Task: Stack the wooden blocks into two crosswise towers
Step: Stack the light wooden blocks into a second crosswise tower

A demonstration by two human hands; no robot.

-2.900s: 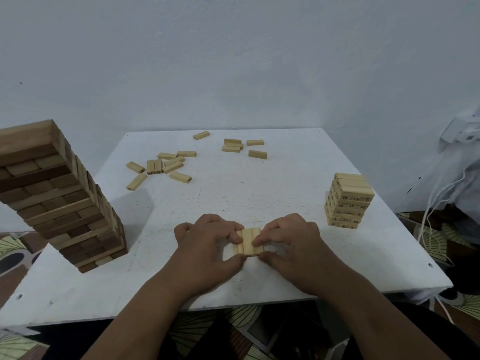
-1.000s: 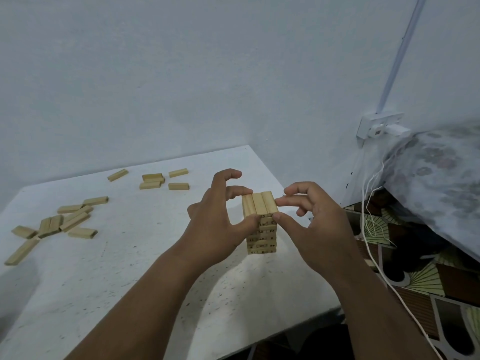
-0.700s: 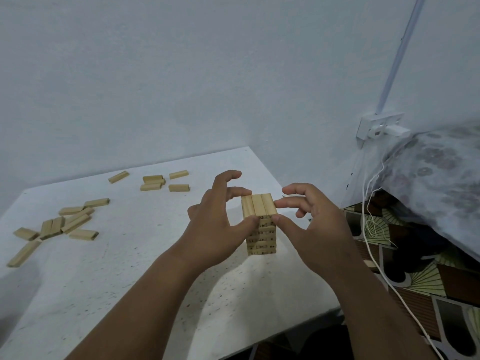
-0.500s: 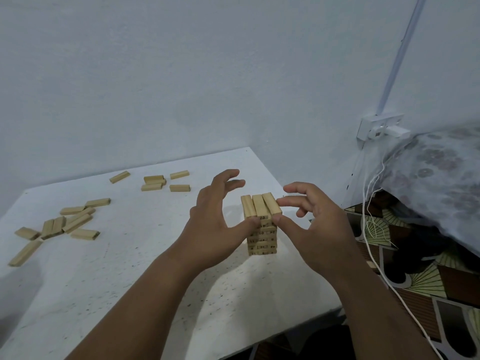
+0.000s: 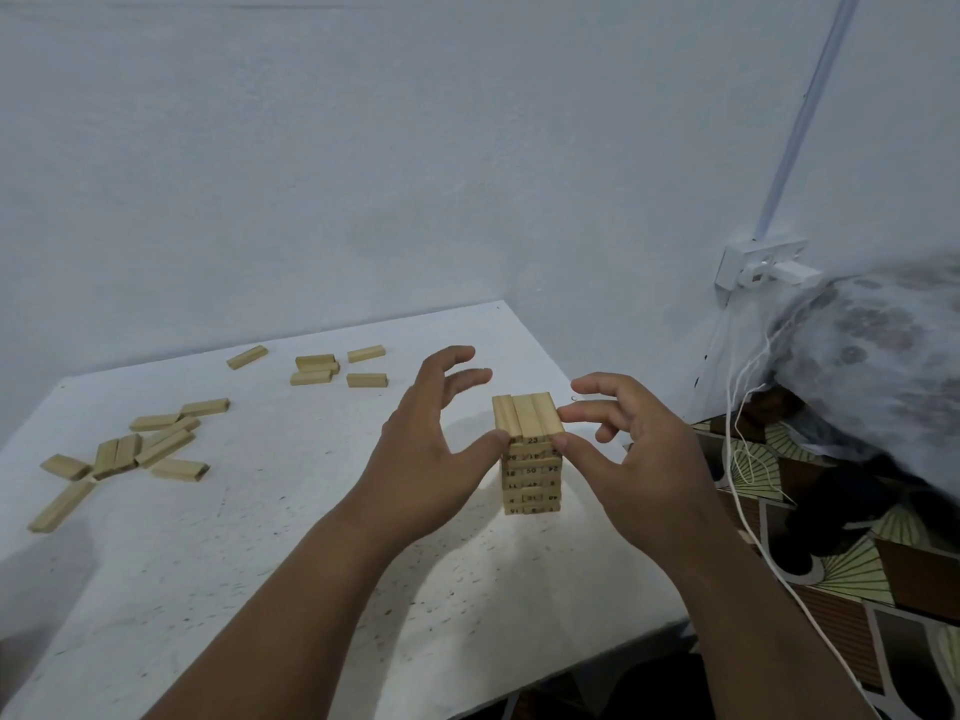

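Seen from the head camera, a person's two bare forearms reach forward over a white table (image 5: 218, 589) set against a pale wall (image 5: 363, 148). Between the hands, near the table's right edge, stands a small tower of wooden blocks (image 5: 531, 475), built in crosswise layers with printed numbers showing on the block ends. Its top layer (image 5: 527, 414) is three blocks lying side by side. The left hand (image 5: 431, 459) sits just left of the tower, its thumb tip touching the near left corner of the top layer while the other fingers are spread and lifted, clear of the wood. The right hand (image 5: 639, 465) sits just right of the tower, its thumb against the near right corner and its forefinger tip touching the right edge of the top layer; the remaining fingers are loosely curled and hold nothing. Farther left on the table lie loose wooden blocks: a scattered cluster (image 5: 130, 452) near the left edge, and a smaller group (image 5: 332, 365) toward the back. Off the table's right side, a white wall socket (image 5: 758, 265) carries a plug, thin white cables (image 5: 737, 459) hang from it, and a pale patterned cloth (image 5: 878, 356) is heaped above a leaf-patterned floor mat (image 5: 857, 569).
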